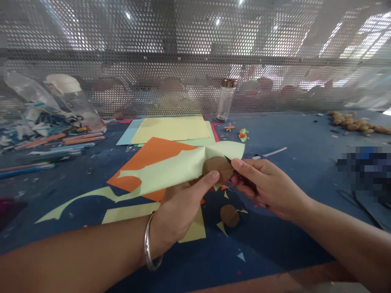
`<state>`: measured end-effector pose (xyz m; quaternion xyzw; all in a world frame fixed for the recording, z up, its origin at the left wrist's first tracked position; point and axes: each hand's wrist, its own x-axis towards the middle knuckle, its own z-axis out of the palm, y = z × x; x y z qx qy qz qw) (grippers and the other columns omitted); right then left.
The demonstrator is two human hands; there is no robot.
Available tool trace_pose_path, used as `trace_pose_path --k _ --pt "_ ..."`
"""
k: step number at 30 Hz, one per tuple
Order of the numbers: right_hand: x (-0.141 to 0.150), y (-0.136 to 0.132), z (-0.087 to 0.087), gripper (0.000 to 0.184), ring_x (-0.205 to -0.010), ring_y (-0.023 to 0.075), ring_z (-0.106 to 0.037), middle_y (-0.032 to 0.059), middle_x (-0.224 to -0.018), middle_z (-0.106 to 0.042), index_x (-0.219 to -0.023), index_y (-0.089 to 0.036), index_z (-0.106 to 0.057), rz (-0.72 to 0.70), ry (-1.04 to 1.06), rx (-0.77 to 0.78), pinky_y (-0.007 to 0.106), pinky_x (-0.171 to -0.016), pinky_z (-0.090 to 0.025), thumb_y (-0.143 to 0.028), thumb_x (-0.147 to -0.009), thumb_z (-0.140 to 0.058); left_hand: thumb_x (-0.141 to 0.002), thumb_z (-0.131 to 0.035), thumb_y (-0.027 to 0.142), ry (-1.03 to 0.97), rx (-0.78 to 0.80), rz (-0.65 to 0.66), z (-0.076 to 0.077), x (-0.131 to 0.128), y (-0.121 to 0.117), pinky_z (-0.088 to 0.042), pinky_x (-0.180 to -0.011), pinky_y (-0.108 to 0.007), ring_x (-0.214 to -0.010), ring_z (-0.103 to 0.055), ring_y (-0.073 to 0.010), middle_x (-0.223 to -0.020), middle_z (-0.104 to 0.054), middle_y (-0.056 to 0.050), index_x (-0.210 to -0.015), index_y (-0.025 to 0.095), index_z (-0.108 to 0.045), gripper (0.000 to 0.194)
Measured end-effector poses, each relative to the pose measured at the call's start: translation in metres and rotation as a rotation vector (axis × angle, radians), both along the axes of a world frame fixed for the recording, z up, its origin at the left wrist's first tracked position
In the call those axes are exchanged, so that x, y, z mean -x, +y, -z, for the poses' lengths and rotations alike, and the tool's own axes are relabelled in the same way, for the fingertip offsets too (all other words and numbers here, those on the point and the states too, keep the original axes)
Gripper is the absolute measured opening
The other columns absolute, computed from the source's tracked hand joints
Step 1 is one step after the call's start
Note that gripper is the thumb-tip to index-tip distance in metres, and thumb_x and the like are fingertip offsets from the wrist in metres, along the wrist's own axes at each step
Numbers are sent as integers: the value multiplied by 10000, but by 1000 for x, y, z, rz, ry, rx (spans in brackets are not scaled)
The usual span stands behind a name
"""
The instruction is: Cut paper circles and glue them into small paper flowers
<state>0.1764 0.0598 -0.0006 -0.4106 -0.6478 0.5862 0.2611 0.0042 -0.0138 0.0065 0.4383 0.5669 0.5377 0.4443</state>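
Note:
My left hand (186,203), with a silver bangle at the wrist, pinches a pale green sheet of paper (171,162). Its thumb presses a round brown cardboard disc (218,167) flat against that sheet. Closed around dark scissors (227,158), my right hand (265,183) is at the disc's right edge; most of the scissors is hidden by the fingers. The sheet's lower left side has curved cut-outs, and a thin strip trails from it. Below the hands, a smaller brown disc (229,215) lies on the blue table among paper scraps.
Beneath the green sheet lie orange paper (146,156) and a yellow piece (195,228). Behind is a stack of coloured sheets (174,128). A glass bottle (225,101) stands by the perforated metal screen (195,49). Pens (82,138) and a white-lidded bottle (75,99) are at left.

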Motion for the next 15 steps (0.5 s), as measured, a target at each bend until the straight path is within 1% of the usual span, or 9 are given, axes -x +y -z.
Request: trace_pose_path --k 2,4,7,9,12,13,15 --pt "-1 1 0 555 -333 35 -282 -74 -430 -415 -695 -175 -601 4 -6 -6 144 -303 -228 -691 -899 -563 -765 -693 174 -62 10 15 -2 -2 2 -533 -1012 -336 -1016 -723 -255 -772 -767 -20 -699 234 -766 115" --pt "-2 1 0 555 -332 35 -280 -72 -427 -418 -692 -175 -604 3 -10 -11 144 -301 -225 -688 -900 -564 -767 -721 210 -87 -16 27 0 -2 4 -548 -987 -327 -1017 -724 -256 -796 -777 -29 -697 223 -765 84" --pt "-2 0 1 552 -328 35 -285 -69 -424 -423 -690 -174 -606 3 -21 -25 147 -302 -237 -681 -905 -562 -803 -740 304 -47 -45 26 10 2 5 -552 -970 -319 -1021 -725 -248 -943 -806 -40 -736 211 -783 123" --pt "-1 0 1 549 -331 36 -291 -68 -422 -423 -686 -175 -602 4 -25 -39 146 -305 -241 -676 -907 -564 -805 -764 381 5 -46 -7 17 6 5 -552 -965 -319 -1028 -726 -248 -994 -811 -44 -798 213 -806 173" --pt "-1 0 1 550 -332 36 -289 -67 -415 -425 -682 -175 -602 2 -22 -41 145 -307 -225 -676 -907 -564 -784 -784 483 63 36 -49 23 10 4 -557 -953 -353 -1025 -729 -269 -989 -818 -45 -877 235 -827 269" --pt "-1 0 1 550 -329 35 -287 -65 -415 -430 -685 -174 -608 0 -22 -37 146 -306 -217 -675 -908 -563 -788 -775 508 75 72 -46 23 11 4 -560 -947 -367 -1021 -731 -277 -992 -819 -43 -882 245 -831 284" --pt "0 0 0 549 -325 32 -286 -60 -418 -449 -693 -170 -623 -6 -25 -24 148 -306 -206 -672 -907 -567 -800 -758 532 97 88 -42 24 12 5 -555 -954 -380 -1023 -731 -280 -1003 -819 -32 -884 264 -836 291"
